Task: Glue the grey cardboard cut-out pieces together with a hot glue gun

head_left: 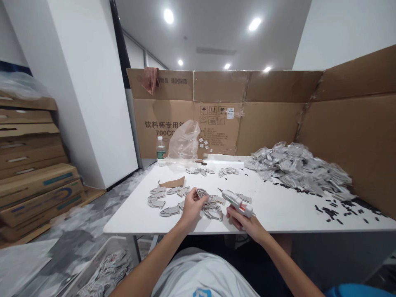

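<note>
The left hand (192, 208) holds a grey corrugated-cardboard cutout (201, 193) in a narrow pinch, raised off the bench (278, 216), which leaves its edge exposed. The right hand (243, 220) closes around a hot glue gun (236, 202), its nozzle directed left, near those fingers. Further cutouts (170, 210) lie on the bench left of the fingers, within reach.

White table (272, 214): cardboard cutouts (170, 211), heap (297, 167) (far right), black bits (329, 212).
</note>
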Demonstrator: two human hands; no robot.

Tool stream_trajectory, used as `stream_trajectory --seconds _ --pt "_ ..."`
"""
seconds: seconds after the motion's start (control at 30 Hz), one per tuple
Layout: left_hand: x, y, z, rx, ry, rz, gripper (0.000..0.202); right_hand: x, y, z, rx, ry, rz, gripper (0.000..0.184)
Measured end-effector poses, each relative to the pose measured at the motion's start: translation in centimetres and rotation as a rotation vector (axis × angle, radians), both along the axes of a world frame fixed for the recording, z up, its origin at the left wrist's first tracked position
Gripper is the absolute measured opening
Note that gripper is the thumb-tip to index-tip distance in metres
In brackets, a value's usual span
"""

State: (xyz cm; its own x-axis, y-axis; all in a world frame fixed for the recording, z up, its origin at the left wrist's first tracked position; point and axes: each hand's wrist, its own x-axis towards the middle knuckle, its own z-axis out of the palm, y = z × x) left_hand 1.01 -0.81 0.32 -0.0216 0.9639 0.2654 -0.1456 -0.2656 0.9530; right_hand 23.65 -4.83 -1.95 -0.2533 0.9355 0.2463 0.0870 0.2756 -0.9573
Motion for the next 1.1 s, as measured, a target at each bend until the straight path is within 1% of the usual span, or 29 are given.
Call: stream_trajectory --seconds 0.27,0.57,0.87,1.1 --pt "-0.02 0.14 -0.08 0.006 0.011 -0.004 0.019 -0.05 -0.07 0.11 -0.007 -0.006 0.000 0.058" --pt "0.06 -0.07 0.20 -0.004 0.012 -0.009 0.021 -0.22 -0.42 0.87 -0.012 -0.009 -0.019 0.060" --pt "-0.01 0.17 -0.02 -0.005 0.036 0.001 0.023 -0.10 -0.09 0.37 -0.013 -0.032 -0.011 0.059" --pt "0.04 -0.21 0.35 0.001 0.049 -0.001 0.023 -0.10 -0.12 0.36 -0.022 -0.033 -0.008 0.059"
